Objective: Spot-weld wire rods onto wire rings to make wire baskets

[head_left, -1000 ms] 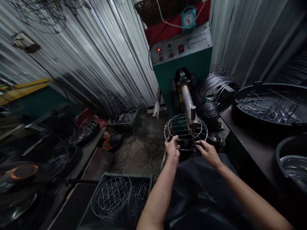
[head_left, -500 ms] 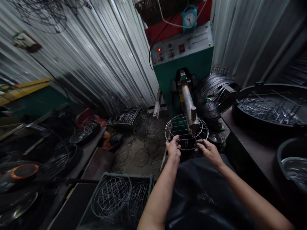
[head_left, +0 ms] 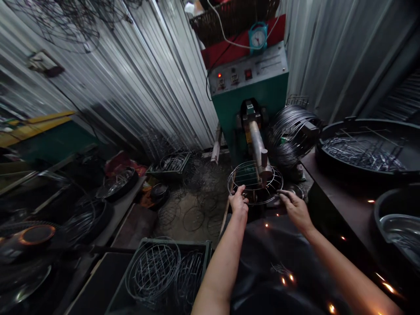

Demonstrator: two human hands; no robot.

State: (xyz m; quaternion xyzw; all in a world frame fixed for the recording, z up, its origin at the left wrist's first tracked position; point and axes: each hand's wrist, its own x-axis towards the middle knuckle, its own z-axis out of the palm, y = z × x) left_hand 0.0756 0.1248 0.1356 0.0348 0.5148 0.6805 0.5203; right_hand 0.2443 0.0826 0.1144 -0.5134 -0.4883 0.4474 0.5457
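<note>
A round wire rack (head_left: pixel 231 188) with two rings and cross wires sits around the end of the welding machine's metal arm (head_left: pixel 257 142). My left hand (head_left: pixel 239 203) is closed on its near left edge, thumb on top. My right hand (head_left: pixel 297 212) is just right of the rack, fingers stretched toward its rim and loosely apart; I see nothing held in them. Bright sparks (head_left: pixel 287 279) scatter below and to the right, over the dark apron (head_left: pixel 262 258) on my lap, where a few short wire pieces (head_left: pixel 279 267) lie.
The green machine (head_left: pixel 249 94) stands ahead, with a lit red lamp and a blue clock (head_left: pixel 257 36). Right of its arm hangs a wire coil (head_left: pixel 288 135). Black basins (head_left: pixel 364 173) stand on the right bench. A crate (head_left: pixel 210 249) of wire racks is at lower left.
Sparks have appeared. My right hand has drawn back to the right, away from the rack's near edge. My left hand keeps its hold, and the view has shifted slightly.
</note>
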